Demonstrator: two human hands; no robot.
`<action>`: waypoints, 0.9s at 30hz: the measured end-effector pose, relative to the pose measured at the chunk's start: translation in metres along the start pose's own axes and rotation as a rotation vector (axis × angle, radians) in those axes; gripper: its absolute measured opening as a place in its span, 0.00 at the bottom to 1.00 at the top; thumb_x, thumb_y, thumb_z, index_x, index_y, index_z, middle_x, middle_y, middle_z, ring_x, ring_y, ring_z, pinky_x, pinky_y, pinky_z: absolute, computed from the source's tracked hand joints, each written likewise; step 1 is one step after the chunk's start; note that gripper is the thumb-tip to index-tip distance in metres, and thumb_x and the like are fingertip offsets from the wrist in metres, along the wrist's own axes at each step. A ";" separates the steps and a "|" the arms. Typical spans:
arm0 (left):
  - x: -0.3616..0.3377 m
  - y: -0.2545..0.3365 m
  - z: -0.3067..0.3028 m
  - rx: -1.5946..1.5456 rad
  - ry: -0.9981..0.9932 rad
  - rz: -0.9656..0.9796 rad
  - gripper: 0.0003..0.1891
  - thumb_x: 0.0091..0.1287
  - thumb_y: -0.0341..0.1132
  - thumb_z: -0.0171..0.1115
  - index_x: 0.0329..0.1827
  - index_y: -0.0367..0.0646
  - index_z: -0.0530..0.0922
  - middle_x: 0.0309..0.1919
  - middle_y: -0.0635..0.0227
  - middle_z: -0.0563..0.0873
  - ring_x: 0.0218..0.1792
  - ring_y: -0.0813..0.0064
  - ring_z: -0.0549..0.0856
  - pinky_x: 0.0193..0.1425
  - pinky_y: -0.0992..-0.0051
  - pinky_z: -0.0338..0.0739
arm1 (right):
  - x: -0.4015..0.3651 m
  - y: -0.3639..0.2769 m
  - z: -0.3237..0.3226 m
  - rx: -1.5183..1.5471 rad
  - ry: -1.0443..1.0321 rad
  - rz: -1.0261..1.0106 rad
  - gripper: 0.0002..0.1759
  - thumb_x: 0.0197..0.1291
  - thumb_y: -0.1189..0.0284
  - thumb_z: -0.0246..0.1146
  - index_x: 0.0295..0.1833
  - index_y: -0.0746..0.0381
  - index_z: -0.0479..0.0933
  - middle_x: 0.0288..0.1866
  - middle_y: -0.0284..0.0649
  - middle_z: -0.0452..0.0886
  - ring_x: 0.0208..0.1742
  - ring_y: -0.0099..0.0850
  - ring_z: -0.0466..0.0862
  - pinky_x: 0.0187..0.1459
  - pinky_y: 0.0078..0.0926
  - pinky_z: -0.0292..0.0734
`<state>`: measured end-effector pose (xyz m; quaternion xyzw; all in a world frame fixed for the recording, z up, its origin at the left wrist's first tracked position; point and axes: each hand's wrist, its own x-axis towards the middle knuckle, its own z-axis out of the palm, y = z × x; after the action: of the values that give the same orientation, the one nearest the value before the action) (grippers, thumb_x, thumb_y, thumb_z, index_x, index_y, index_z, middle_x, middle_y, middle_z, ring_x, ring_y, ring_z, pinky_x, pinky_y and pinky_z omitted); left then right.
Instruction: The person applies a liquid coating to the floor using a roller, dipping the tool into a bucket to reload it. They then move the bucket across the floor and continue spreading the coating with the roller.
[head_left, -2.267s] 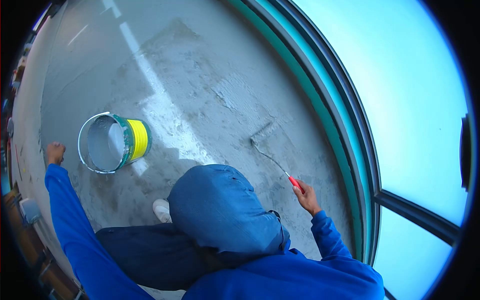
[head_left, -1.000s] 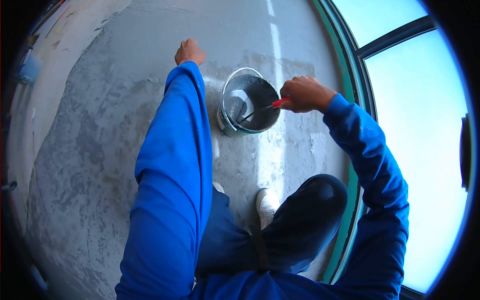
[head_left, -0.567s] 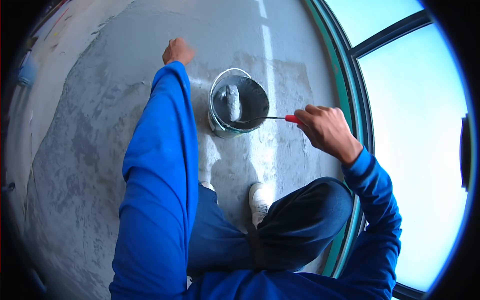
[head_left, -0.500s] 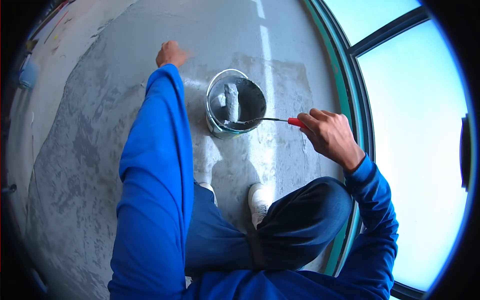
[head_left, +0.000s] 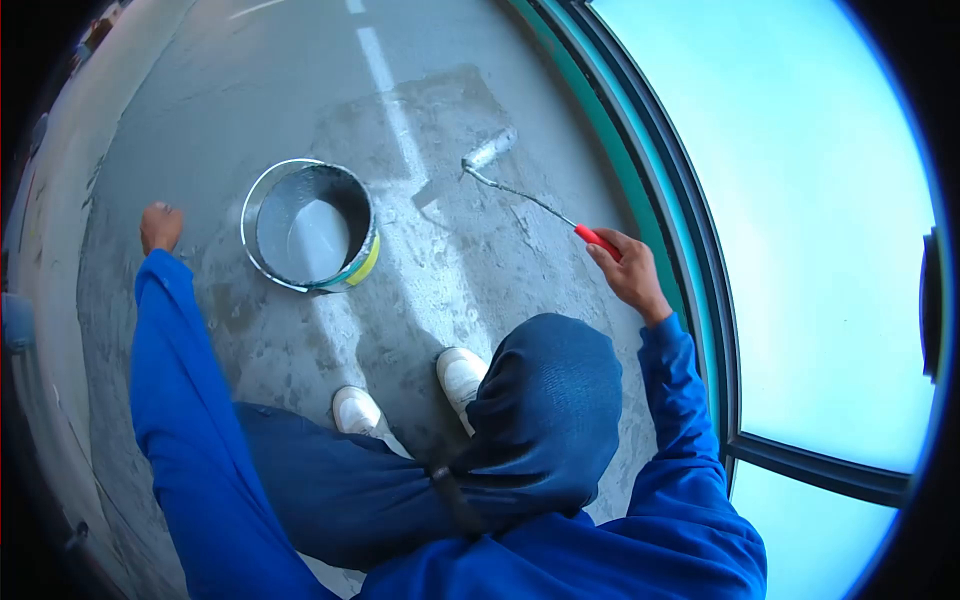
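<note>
My right hand (head_left: 632,272) is closed around the red handle of a paint roller (head_left: 490,148). The roller's sleeve is coated in wet grey and is up above the floor, to the right of the bucket. A bent metal rod joins sleeve and handle. The bucket (head_left: 362,215) stands upright with its wire handle tipped to the left, and grey liquid shows inside. Left of the bucket and apart from it, my left hand (head_left: 162,228) is curled into a fist, with no object showing in it.
Grey coating covers the floor (head_left: 230,110), with a darker patch beyond the bucket. A dark window frame (head_left: 672,165) with bright panes runs along my right. My white shoes (head_left: 462,378) are near the bucket. Blurred items lie along the far left edge.
The roller has come up out of the bucket and now hangs to its right. My view has shifted right, so the bucket appears further left. My left hand stays closed.
</note>
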<state>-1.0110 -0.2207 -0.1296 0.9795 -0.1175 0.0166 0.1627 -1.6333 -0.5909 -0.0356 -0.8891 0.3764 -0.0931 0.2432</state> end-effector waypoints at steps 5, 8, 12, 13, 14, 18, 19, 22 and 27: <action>0.001 -0.001 -0.008 0.022 0.009 0.000 0.15 0.59 0.37 0.60 0.46 0.40 0.82 0.46 0.55 0.86 0.50 0.55 0.84 0.53 0.61 0.77 | 0.024 0.088 0.077 0.010 0.082 0.136 0.19 0.60 0.60 0.62 0.51 0.60 0.81 0.36 0.52 0.84 0.37 0.48 0.84 0.42 0.39 0.77; -0.006 0.009 -0.012 0.037 0.017 -0.002 0.15 0.60 0.36 0.60 0.47 0.39 0.82 0.47 0.56 0.86 0.51 0.56 0.84 0.54 0.62 0.77 | 0.021 0.113 0.103 0.005 0.119 0.200 0.19 0.60 0.59 0.61 0.51 0.60 0.81 0.36 0.53 0.84 0.39 0.50 0.84 0.42 0.41 0.77; -0.010 0.021 -0.014 0.064 -0.044 -0.049 0.15 0.60 0.37 0.61 0.46 0.39 0.82 0.47 0.56 0.86 0.50 0.55 0.84 0.53 0.62 0.77 | -0.033 0.130 0.105 0.035 0.043 0.283 0.20 0.61 0.59 0.60 0.52 0.60 0.80 0.35 0.53 0.83 0.38 0.51 0.83 0.42 0.43 0.77; -0.011 0.024 -0.012 0.062 -0.050 -0.047 0.15 0.60 0.37 0.61 0.46 0.39 0.82 0.46 0.56 0.86 0.50 0.55 0.84 0.53 0.62 0.77 | -0.055 0.136 0.102 0.026 0.034 0.303 0.20 0.61 0.59 0.60 0.52 0.60 0.80 0.35 0.52 0.83 0.38 0.51 0.83 0.42 0.42 0.77; -0.006 0.020 -0.004 0.050 -0.023 -0.033 0.14 0.60 0.37 0.61 0.45 0.39 0.82 0.45 0.55 0.86 0.49 0.55 0.84 0.52 0.62 0.77 | -0.074 0.140 0.099 0.015 0.027 0.321 0.20 0.61 0.60 0.60 0.53 0.60 0.80 0.36 0.52 0.83 0.39 0.50 0.83 0.42 0.42 0.77; 0.007 0.007 0.025 0.060 0.009 0.013 0.13 0.59 0.36 0.59 0.43 0.39 0.82 0.43 0.53 0.86 0.48 0.53 0.83 0.50 0.62 0.76 | -0.115 0.118 0.057 -0.089 0.056 0.354 0.18 0.61 0.60 0.62 0.51 0.61 0.81 0.38 0.51 0.84 0.39 0.49 0.84 0.41 0.39 0.77; 0.007 0.010 0.028 0.077 0.000 0.021 0.13 0.59 0.36 0.59 0.43 0.39 0.82 0.43 0.53 0.86 0.48 0.52 0.83 0.50 0.62 0.76 | -0.117 0.111 0.046 -0.089 0.060 0.343 0.18 0.60 0.61 0.62 0.51 0.61 0.81 0.38 0.51 0.84 0.39 0.48 0.84 0.41 0.38 0.77; 0.007 0.027 0.030 0.049 -0.053 0.032 0.13 0.58 0.35 0.58 0.42 0.39 0.82 0.44 0.53 0.85 0.48 0.51 0.83 0.51 0.62 0.77 | -0.103 0.077 0.008 -0.086 0.086 0.254 0.17 0.59 0.64 0.64 0.49 0.63 0.81 0.38 0.50 0.84 0.37 0.45 0.84 0.40 0.35 0.78; 0.007 0.025 0.040 -0.028 0.053 0.089 0.12 0.55 0.38 0.58 0.38 0.41 0.82 0.42 0.51 0.85 0.46 0.46 0.82 0.49 0.57 0.77 | -0.023 -0.019 -0.064 -0.084 -0.006 -0.082 0.14 0.58 0.69 0.66 0.48 0.66 0.81 0.36 0.48 0.84 0.33 0.38 0.84 0.35 0.30 0.78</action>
<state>-1.0108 -0.2582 -0.1592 0.9702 -0.1566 0.0484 0.1785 -1.6597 -0.5860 0.0301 -0.9135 0.3425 -0.0842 0.2026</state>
